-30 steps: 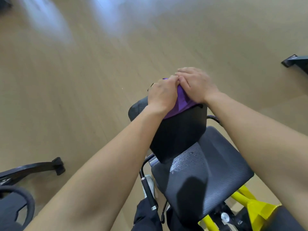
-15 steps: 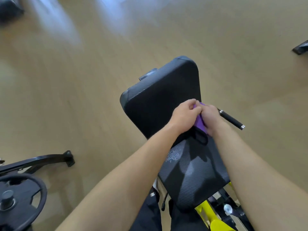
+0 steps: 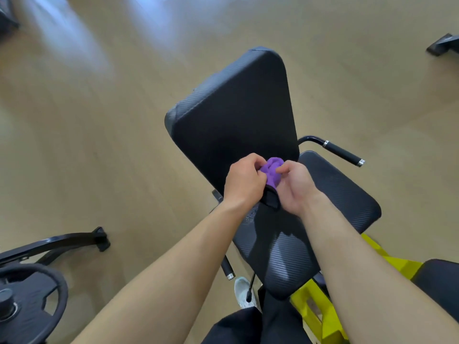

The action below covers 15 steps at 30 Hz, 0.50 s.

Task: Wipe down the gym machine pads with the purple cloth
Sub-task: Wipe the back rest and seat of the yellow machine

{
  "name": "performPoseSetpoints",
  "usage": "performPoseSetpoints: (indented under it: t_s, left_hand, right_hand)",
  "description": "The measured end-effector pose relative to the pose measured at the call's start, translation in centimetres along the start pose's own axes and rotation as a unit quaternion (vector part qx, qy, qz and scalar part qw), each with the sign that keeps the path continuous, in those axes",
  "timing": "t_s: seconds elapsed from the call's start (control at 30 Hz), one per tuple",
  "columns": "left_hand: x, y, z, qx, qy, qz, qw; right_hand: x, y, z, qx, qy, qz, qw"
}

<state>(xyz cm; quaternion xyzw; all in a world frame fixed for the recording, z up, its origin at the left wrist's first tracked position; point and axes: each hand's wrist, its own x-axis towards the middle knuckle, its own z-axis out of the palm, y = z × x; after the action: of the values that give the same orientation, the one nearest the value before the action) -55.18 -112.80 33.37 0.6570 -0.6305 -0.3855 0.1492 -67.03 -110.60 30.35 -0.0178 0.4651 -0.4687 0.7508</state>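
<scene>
At the lower edge of the back pad (image 3: 233, 115), your curled fingers pinch the bunched purple cloth (image 3: 272, 172) from both sides, left hand (image 3: 244, 183) and right hand (image 3: 295, 188) close together, forearms stretched forward. The ribbed black seat pad (image 3: 342, 194) lies beneath them. A black-gripped handle (image 3: 344, 152) juts out on the right, and a weight plate (image 3: 32, 306) sits on the floor at lower left.
</scene>
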Motion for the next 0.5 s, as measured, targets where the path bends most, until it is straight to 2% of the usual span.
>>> performPoseSetpoints:
  t_s: [0.07,0.27,0.4,0.5]
  left_hand:
    - [0.0,-0.3,-0.2,-0.005,0.02,0.002,1.0]
    - [-1.2,-1.2,-0.1,0.016,0.085,0.076,0.993]
    - [-1.6,-4.1,0.2,0.007,0.117,0.067,0.991]
    - [-1.2,-5.6,-0.8,0.012,0.213,0.12,0.97]
  right_hand:
    - [-0.1,1.1,-0.2,-0.011,-0.014,-0.009,1.0]
    - [0.6,3.2,-0.4,-0.044,0.027,-0.123,0.991]
    - [2.2,2.8,-1.3,0.021,0.144,-0.153,0.977]
    - [4.9,0.0,-1.2,-0.006,0.212,-0.214,0.954]
